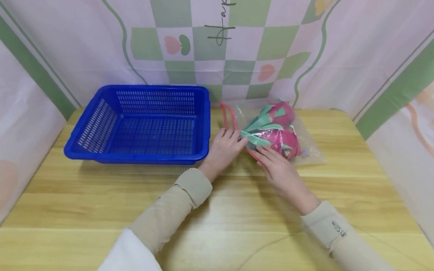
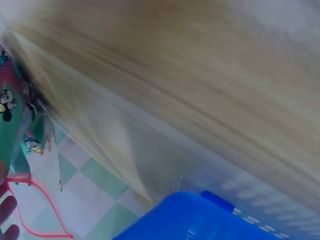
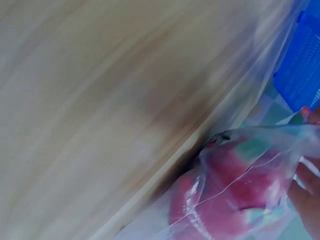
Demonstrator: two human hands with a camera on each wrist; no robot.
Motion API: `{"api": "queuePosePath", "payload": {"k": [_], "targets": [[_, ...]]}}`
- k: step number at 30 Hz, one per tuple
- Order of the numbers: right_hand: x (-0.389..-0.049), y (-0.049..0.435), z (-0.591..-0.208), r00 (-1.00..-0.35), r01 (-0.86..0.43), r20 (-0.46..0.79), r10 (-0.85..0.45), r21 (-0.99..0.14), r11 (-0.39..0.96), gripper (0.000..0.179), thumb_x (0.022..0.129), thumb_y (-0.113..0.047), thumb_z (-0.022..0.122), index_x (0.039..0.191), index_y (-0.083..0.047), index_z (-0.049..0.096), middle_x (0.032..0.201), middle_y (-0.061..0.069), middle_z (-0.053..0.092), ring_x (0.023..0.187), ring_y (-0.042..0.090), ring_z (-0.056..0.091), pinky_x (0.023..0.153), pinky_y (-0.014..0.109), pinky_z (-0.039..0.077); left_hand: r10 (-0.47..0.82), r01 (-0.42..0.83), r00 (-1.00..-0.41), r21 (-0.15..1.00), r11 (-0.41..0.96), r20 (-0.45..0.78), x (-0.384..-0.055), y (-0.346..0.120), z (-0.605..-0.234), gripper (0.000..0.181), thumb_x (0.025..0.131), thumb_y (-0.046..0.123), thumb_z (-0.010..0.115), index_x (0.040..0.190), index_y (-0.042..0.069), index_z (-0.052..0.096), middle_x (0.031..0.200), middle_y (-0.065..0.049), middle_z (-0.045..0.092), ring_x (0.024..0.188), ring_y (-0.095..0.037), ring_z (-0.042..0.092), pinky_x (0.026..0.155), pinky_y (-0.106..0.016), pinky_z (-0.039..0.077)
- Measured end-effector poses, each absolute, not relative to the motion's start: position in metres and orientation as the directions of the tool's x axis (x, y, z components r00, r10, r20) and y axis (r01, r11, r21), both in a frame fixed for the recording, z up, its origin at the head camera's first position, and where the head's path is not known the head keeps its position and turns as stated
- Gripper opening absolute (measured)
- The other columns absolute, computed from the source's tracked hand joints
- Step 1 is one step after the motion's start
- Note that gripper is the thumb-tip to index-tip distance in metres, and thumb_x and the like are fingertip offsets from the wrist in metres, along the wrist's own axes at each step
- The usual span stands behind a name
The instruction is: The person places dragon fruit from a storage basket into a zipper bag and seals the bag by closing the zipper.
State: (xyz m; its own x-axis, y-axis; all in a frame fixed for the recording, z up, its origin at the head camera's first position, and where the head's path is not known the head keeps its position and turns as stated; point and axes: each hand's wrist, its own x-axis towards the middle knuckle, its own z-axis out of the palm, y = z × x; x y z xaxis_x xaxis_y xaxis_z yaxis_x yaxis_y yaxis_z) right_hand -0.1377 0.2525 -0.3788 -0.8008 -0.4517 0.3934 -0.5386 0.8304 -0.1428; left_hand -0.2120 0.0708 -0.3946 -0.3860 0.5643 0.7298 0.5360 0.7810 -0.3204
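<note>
A clear plastic bag [image 1: 311,156] with a red band [image 1: 234,116] round its mouth lies at the back right of the table. Inside are two pink toy dragon fruits with green leaves, one dragon fruit [image 1: 275,139] nearer and the other dragon fruit [image 1: 283,113] behind it. At the mouth, my left hand [image 1: 224,149] pinches the bag's edge by the green leaf tips. My right hand [image 1: 283,173] grips the near side of the bag beside the mouth, fingers over the plastic. Printed cartoon figures show on the leaves [image 2: 14,115] in the left wrist view.
A blue plastic basket [image 1: 145,162] with slotted walls stands left of the bag, its right side close to my left wrist. Wooden table [image 1: 212,233] lies under everything. A patterned cloth [image 1: 244,42] hangs behind, with more cloth at both sides.
</note>
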Motion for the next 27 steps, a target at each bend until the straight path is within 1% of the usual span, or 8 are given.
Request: {"api": "queuePosePath", "payload": {"k": [3,8,10,12,16,18,23,27], "targets": [[-0.137,0.244,-0.376,-0.795,-0.502,0.437,-0.420,-0.088,0.860,0.038,0.085,-0.006,0.066,0.122,0.002,0.062,0.123,0.022,0.063,0.116,0.038,0.059,0.099,0.049,0.047,0.579,0.534,-0.389,-0.337,0.776,0.717,-0.211,0.070,-0.391,0.015,0.094,0.009,0.051,0.090,0.019,0.061,0.088,0.000,0.065,0.083,-0.016,0.065,0.079,-0.029,0.051],[-0.138,0.224,-0.372,-0.791,-0.403,0.476,-0.383,0.065,0.913,0.045,0.080,-0.007,0.069,0.121,0.008,0.059,0.120,0.025,0.062,0.110,0.038,0.061,0.094,0.045,0.052,0.609,0.537,-0.388,-0.367,0.759,0.692,-0.209,0.069,-0.386,0.015,0.095,0.009,0.050,0.093,0.019,0.061,0.090,0.000,0.064,0.083,-0.015,0.065,0.080,-0.028,0.053],[-0.139,0.216,-0.371,-0.789,-0.362,0.498,-0.361,0.099,0.927,0.041,0.080,-0.007,0.070,0.117,0.009,0.061,0.113,0.025,0.064,0.103,0.037,0.062,0.086,0.043,0.055,0.621,0.542,-0.382,-0.378,0.750,0.684,-0.209,0.070,-0.384,0.015,0.095,0.009,0.050,0.093,0.019,0.061,0.090,0.000,0.064,0.083,-0.015,0.066,0.080,-0.028,0.053],[-0.142,0.210,-0.371,-0.785,-0.332,0.516,-0.343,0.117,0.936,0.031,0.082,-0.005,0.069,0.109,0.008,0.064,0.102,0.022,0.065,0.091,0.035,0.063,0.075,0.040,0.057,0.631,0.549,-0.376,-0.385,0.742,0.679,-0.209,0.070,-0.383,0.016,0.096,0.009,0.050,0.093,0.019,0.062,0.089,0.000,0.064,0.083,-0.015,0.065,0.079,-0.028,0.053],[-0.147,0.206,-0.372,-0.776,-0.304,0.528,-0.346,0.168,0.938,0.017,0.085,0.001,0.064,0.102,0.006,0.067,0.090,0.017,0.064,0.075,0.030,0.061,0.059,0.035,0.056,0.639,0.552,-0.379,-0.391,0.737,0.670,-0.208,0.070,-0.381,0.017,0.096,0.008,0.050,0.091,0.018,0.063,0.088,0.000,0.064,0.082,-0.016,0.065,0.078,-0.028,0.052],[-0.149,0.206,-0.373,-0.767,-0.306,0.526,-0.366,0.202,0.931,0.018,0.087,0.003,0.061,0.103,0.006,0.068,0.090,0.016,0.064,0.073,0.028,0.061,0.056,0.034,0.055,0.643,0.548,-0.382,-0.398,0.736,0.663,-0.209,0.070,-0.381,0.018,0.096,0.008,0.050,0.091,0.019,0.063,0.087,0.000,0.064,0.082,-0.016,0.065,0.078,-0.028,0.053],[-0.151,0.211,-0.375,-0.719,-0.328,0.555,-0.418,0.259,0.908,0.021,0.087,0.001,0.062,0.106,0.006,0.068,0.088,0.016,0.065,0.068,0.026,0.062,0.049,0.033,0.053,0.655,0.526,-0.407,-0.423,0.738,0.637,-0.208,0.071,-0.378,0.018,0.096,0.009,0.050,0.091,0.020,0.063,0.088,0.001,0.065,0.082,-0.016,0.065,0.079,-0.028,0.052],[-0.150,0.213,-0.374,-0.713,-0.337,0.550,-0.434,0.275,0.901,0.021,0.087,0.001,0.063,0.106,0.005,0.069,0.088,0.016,0.065,0.067,0.026,0.062,0.047,0.034,0.053,0.651,0.517,-0.428,-0.421,0.746,0.627,-0.208,0.073,-0.374,0.019,0.096,0.010,0.049,0.092,0.021,0.065,0.088,0.001,0.065,0.082,-0.016,0.064,0.079,-0.030,0.051]]}}
